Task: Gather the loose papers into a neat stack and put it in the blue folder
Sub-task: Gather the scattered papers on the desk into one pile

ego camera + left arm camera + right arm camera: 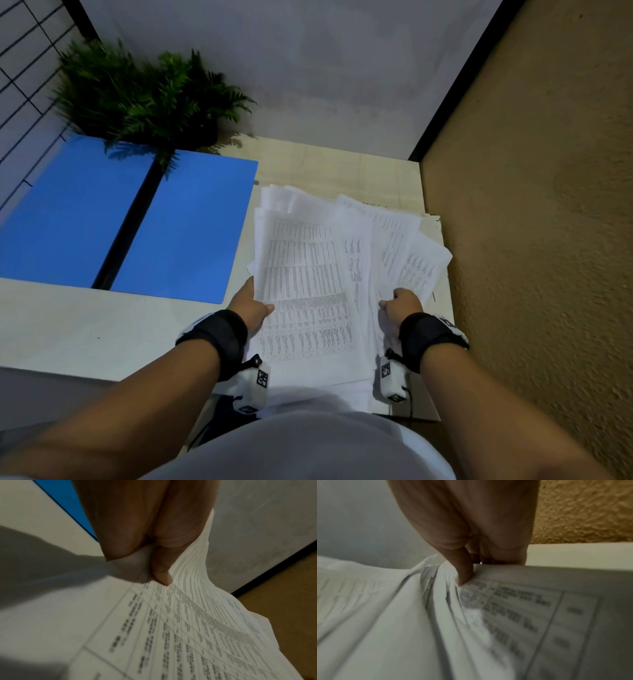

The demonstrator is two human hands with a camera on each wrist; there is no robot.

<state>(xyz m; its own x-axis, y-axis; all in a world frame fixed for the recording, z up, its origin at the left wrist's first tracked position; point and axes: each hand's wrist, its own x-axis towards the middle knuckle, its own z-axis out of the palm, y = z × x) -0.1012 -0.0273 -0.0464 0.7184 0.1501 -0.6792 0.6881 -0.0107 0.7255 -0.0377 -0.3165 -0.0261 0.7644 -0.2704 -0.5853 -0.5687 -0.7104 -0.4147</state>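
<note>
A fanned, uneven pile of printed white papers (315, 274) sits on the right part of the table. My left hand (251, 305) grips the pile's left edge, thumb on the top sheet (188, 622), other fingers hidden underneath. My right hand (402, 303) pinches the skewed sheets on the right side of the papers (513, 612), thumb on top. The blue folder (130, 219) lies open and flat to the left of the papers, with a black spine down its middle, nothing inside it.
A green fern plant (147, 96) stands behind the folder, its fronds overhanging the folder's far edge. A textured tan wall (534, 240) runs close along the table's right side. A grey wall (308, 68) closes the back. The pale table (85, 322) shows bare before the folder.
</note>
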